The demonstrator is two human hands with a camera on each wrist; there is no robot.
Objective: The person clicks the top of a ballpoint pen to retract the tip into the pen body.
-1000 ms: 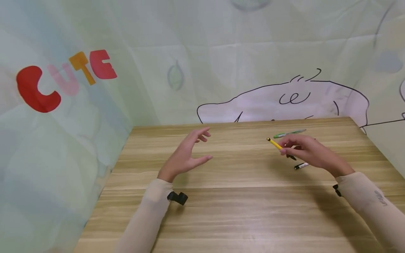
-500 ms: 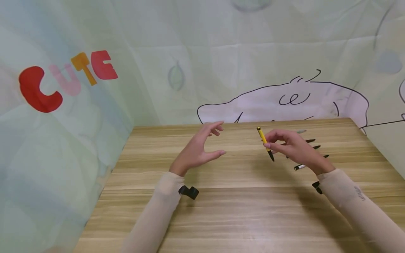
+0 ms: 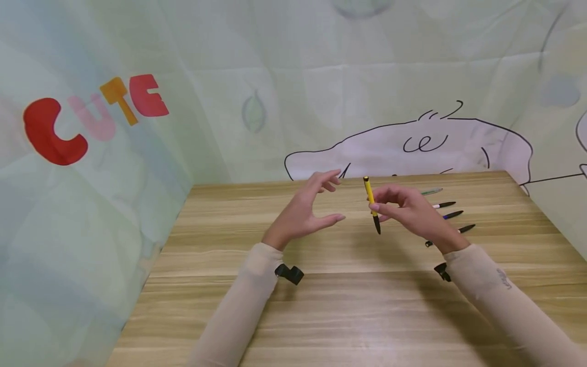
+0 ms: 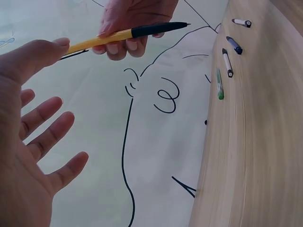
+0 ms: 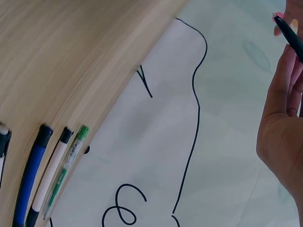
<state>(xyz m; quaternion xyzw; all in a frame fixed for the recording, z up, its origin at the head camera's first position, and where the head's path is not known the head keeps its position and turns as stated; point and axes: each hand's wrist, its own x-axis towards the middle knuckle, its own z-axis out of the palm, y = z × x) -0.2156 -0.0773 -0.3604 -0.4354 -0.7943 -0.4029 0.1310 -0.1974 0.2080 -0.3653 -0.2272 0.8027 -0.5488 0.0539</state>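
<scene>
My right hand [image 3: 410, 211] pinches a yellow ballpoint pen [image 3: 369, 189] between thumb and fingers, above the table. The pen stands nearly upright in the head view, its black tip end [image 4: 158, 29] downward. To the left of it, my left hand [image 3: 298, 214] is held in the air with thumb and fingers spread and nothing between them. The left thumb [image 4: 40, 52] overlaps the pen's rear end in the left wrist view, but a gap shows between them in the head view. Only the dark tip end of the pen [image 5: 289, 34] appears in the right wrist view.
Several pens lie in a row on the wooden table [image 3: 348, 306] at right: a green clear one [image 5: 66, 165], a white one [image 5: 49, 175], a blue one [image 5: 31, 175] and a black-and-white one [image 3: 467, 229]. A printed cloth [image 3: 257, 61] hangs behind the table's far edge.
My right hand has carried the yellow pen leftward and turned it more upright, uncovering pens on the table. My left hand has moved right and slightly farther away, so the hands are closer together.
</scene>
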